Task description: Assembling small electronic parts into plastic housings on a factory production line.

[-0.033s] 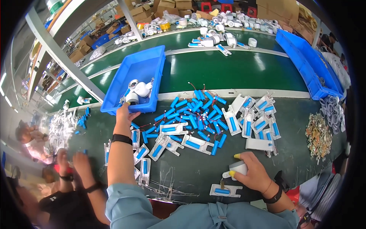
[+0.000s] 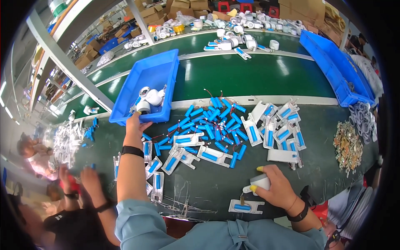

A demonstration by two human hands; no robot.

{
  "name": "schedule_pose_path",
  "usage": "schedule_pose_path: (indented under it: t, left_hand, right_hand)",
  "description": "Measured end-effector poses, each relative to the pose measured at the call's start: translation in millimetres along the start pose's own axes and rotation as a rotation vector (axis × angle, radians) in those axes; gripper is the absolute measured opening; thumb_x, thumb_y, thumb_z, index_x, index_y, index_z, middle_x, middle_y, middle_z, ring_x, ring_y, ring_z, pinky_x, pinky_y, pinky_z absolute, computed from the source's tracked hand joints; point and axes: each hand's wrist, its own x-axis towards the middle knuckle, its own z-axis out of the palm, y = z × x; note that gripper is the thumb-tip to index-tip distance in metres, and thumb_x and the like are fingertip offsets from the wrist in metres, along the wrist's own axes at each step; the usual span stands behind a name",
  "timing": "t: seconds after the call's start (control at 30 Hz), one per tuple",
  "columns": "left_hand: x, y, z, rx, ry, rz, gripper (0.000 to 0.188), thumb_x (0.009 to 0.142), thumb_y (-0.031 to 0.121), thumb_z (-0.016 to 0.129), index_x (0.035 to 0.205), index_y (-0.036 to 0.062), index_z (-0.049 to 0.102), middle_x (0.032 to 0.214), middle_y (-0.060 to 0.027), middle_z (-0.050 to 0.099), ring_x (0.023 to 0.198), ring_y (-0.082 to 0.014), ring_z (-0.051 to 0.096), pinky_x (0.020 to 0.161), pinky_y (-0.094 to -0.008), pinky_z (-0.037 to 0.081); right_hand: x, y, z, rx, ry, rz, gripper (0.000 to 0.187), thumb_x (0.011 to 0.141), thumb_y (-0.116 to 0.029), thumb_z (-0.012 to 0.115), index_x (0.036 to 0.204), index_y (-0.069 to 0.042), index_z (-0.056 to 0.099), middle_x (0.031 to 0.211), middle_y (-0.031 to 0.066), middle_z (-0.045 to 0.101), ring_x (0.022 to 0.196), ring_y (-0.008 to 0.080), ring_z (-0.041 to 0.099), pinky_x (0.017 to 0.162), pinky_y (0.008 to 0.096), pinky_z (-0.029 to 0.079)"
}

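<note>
While white parts (image 2: 68, 143) lie heaped at the left end of a dark green work surface (image 2: 316, 146), near a co-worker's blurred hands (image 2: 91, 181) and a scatter of small blue pieces (image 2: 88, 132), the wearer's left hand (image 2: 135, 123) reaches to the near rim of a blue tray (image 2: 156, 68) that stretches across the surface's far edge. Rounded white units (image 2: 154, 97) gather in the tray's near end, one of them right at the fingers; whether the hand grasps that unit or the rim cannot be told.

Loose blue cells (image 2: 210, 121) with thin red wires are piled mid-surface, toward the far edge, with several cell-bearing white casings (image 2: 214, 156) along the pile's near side. By the near edge, a single casing (image 2: 246, 206) with a blue cell lies flat, just left of the right hand (image 2: 277, 187), which clasps a white housing (image 2: 260, 182) between yellow-tipped thumb and fingers. More casings (image 2: 271, 131) crowd together right of the pile. A long blue bin (image 2: 333, 66) stands at the surface's far edge; toward the right end, small metal pieces (image 2: 348, 143) form a mound beside grey rings (image 2: 362, 121) near the far right corner.
</note>
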Motion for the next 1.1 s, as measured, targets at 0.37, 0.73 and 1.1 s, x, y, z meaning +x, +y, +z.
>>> schedule_pose_path:
  t: [0.37, 0.73, 1.1]
  left_hand:
    - [26, -5, 4, 0.060, 0.004, 0.119, 0.044, 0.092, 0.030, 0.055, 0.121, -0.0023, 0.050, 0.103, -0.0256, 0.060, 0.081, -0.0384, 0.067, 0.065, -0.0480, 0.062]
    - [-124, -10, 35, 0.990, -0.295, 0.655, 0.032, 0.096, 0.033, 0.052, 0.096, 0.0028, 0.062, 0.074, -0.0035, 0.062, 0.063, -0.0090, 0.058, 0.055, -0.0244, 0.046]
    - [-324, -137, 71, 0.948, -1.155, 0.874, 0.035, 0.074, 0.009, 0.073, 0.106, 0.0005, 0.061, 0.094, -0.0126, 0.062, 0.081, -0.0220, 0.063, 0.069, -0.0305, 0.050]
  right_hand:
    - [-34, 8, -2, 0.083, -0.052, 0.242, 0.058, 0.076, -0.018, 0.073, 0.126, -0.001, 0.048, 0.110, 0.0160, 0.056, 0.099, 0.0305, 0.061, 0.085, 0.0362, 0.050]
    - [-56, 38, -5, 0.630, 0.142, 0.248, 0.078, 0.071, 0.008, 0.070, 0.140, 0.000, 0.034, 0.132, 0.0112, 0.046, 0.125, 0.0200, 0.046, 0.107, 0.0323, 0.034]
    - [-75, 42, 5, 0.680, 0.151, 0.244, 0.079, 0.070, 0.010, 0.068, 0.140, -0.001, 0.034, 0.134, 0.0109, 0.042, 0.125, 0.0193, 0.045, 0.107, 0.0316, 0.036]
